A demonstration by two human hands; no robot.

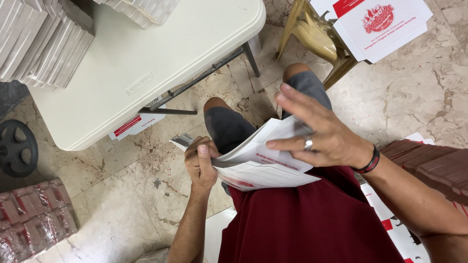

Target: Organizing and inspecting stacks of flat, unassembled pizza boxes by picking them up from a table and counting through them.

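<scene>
Over the lap: left hand (201, 163) fingers clamped on flat white carton blanks (261, 163), right hand (317, 136) fingers spread wide on top.

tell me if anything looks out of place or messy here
One flat white carton blank lies on the floor under the folding table, apart from the neat stacks on top. The left hand grips the bent blank on the lap; the right hand rests on it.

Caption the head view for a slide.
Left hand grips a flat white carton; right hand spreads over it.
</scene>
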